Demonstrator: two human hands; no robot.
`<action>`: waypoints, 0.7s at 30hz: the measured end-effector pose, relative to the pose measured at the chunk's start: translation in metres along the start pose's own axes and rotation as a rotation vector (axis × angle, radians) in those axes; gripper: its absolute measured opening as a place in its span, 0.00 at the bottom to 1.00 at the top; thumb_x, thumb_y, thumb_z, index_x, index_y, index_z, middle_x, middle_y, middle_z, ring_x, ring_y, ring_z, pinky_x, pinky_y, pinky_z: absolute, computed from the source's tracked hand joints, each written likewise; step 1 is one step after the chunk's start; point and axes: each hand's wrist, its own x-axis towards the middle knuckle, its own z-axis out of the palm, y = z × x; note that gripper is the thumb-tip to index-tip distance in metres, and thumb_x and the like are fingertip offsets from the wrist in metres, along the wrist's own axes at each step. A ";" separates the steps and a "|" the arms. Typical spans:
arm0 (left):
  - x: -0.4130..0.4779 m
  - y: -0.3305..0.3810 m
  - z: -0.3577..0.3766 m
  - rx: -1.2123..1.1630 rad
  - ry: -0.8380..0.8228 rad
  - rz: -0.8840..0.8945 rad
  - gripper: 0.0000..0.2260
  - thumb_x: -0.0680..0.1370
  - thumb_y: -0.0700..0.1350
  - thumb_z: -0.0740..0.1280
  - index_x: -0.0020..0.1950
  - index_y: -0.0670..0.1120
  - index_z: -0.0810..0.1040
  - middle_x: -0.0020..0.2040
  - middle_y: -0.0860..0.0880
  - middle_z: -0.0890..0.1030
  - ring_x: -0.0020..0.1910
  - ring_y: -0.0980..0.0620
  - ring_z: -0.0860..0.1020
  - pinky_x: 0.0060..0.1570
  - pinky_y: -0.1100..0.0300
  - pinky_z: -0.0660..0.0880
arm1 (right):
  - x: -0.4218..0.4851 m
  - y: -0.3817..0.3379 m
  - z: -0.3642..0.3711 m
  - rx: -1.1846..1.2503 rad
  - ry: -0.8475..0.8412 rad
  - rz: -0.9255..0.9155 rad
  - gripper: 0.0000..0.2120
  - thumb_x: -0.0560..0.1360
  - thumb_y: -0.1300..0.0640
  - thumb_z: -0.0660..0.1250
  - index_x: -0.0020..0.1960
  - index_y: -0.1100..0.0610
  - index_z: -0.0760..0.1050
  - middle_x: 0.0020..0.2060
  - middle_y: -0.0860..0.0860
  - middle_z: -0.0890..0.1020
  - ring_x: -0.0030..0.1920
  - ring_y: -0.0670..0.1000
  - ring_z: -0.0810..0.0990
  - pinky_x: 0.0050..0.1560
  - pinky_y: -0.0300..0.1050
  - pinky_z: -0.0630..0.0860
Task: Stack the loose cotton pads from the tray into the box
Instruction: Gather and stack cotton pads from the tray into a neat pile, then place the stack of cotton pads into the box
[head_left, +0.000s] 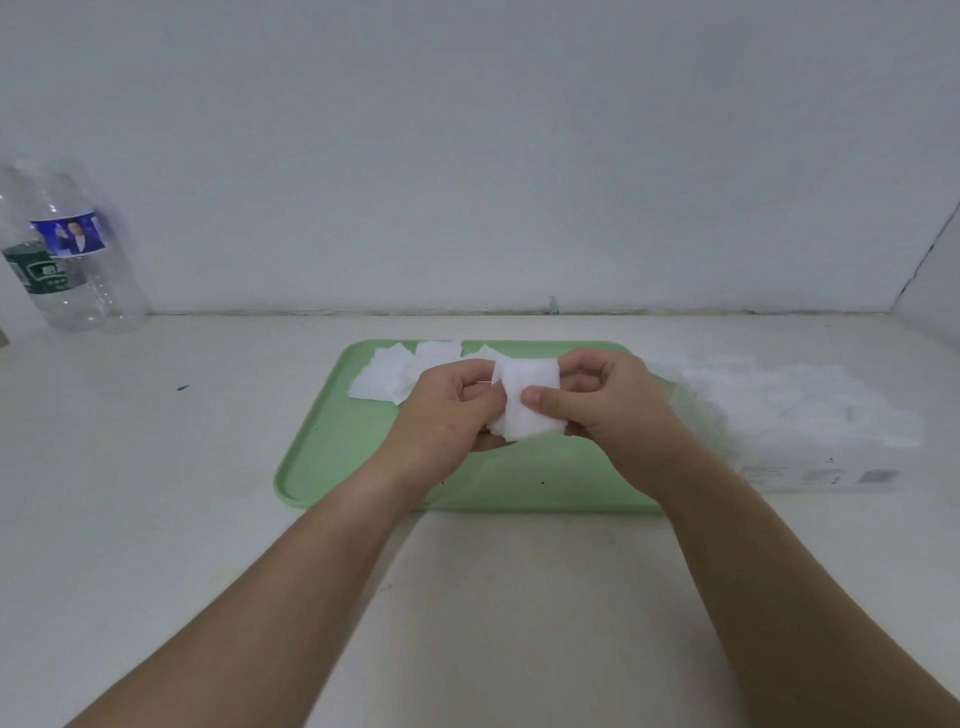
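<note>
Standing at the far left of the white table (156, 441), against the wall (467, 156), are two clear plastic bottles: one with a green label (41, 280) and, just beside it, one with a blue label (78, 244). A small blue mark (183, 387) lies on the table surface between the bottles and the tray.

The green tray (332, 457) sits flat at table centre. Loose cotton pads (384, 376) lie overlapping in its far left corner, partly hidden behind the hands.

The left hand (447, 410) is held above the tray, fingers curled and clamped on the left edge of a small stack of pads (527, 400). The stack is off the tray surface, between both hands. The right hand (613, 405) grips the same stack from the right, thumb pressed on its near face and fingers curled behind.

The white box (810, 473) rests on the table just beside the tray's right edge. A white mass (779, 395) fills its top; it is too blurred to tell pads from wrapping.
</note>
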 end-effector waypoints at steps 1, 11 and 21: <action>-0.001 0.000 0.001 -0.001 0.006 0.006 0.10 0.83 0.37 0.62 0.58 0.41 0.82 0.33 0.55 0.82 0.39 0.57 0.83 0.41 0.64 0.80 | 0.000 0.000 0.001 0.003 0.010 0.010 0.09 0.68 0.64 0.79 0.42 0.58 0.79 0.34 0.54 0.83 0.36 0.54 0.79 0.37 0.46 0.73; -0.001 0.009 0.011 -0.095 0.078 0.115 0.14 0.84 0.43 0.63 0.47 0.32 0.77 0.40 0.44 0.78 0.42 0.50 0.79 0.42 0.62 0.78 | 0.001 -0.014 -0.005 -0.142 0.108 0.014 0.22 0.65 0.55 0.82 0.55 0.53 0.77 0.39 0.49 0.80 0.36 0.46 0.78 0.38 0.40 0.69; -0.002 0.033 0.034 0.239 0.033 0.206 0.12 0.74 0.35 0.75 0.52 0.49 0.81 0.42 0.56 0.85 0.42 0.60 0.82 0.41 0.68 0.74 | -0.011 -0.069 -0.045 -0.563 -0.154 -0.073 0.13 0.67 0.57 0.80 0.50 0.51 0.84 0.43 0.53 0.86 0.40 0.46 0.82 0.53 0.52 0.80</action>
